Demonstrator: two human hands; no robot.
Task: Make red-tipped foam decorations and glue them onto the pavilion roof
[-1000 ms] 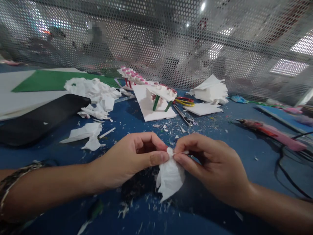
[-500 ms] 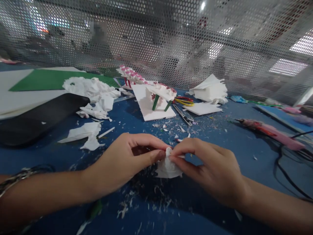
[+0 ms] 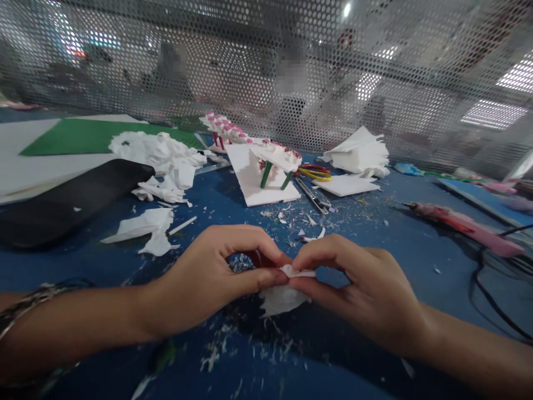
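Both hands meet at the centre of the blue table (image 3: 416, 244) over a small piece of white tissue paper (image 3: 282, 297). My left hand (image 3: 212, 275) pinches the paper's top between thumb and forefinger. My right hand (image 3: 358, 289) pinches the same spot from the other side, fingers closed. The paper hangs crumpled below the fingertips, just above the table. White scraps lie scattered under and around the hands.
A black flat object (image 3: 62, 200) lies at left, with torn white paper (image 3: 158, 155) behind it. Paper flowers on green stems stand on a white card (image 3: 266, 183). Scissors (image 3: 314, 172), a tissue stack (image 3: 358, 150), a pink glue gun (image 3: 462, 225) and black cables (image 3: 495, 289) lie right. Perforated mesh (image 3: 266, 66) walls the back.
The tissue piece hung long below the fingers; now it is bunched up shorter and lower. Both hands have dropped slightly toward the table, still pinching it.
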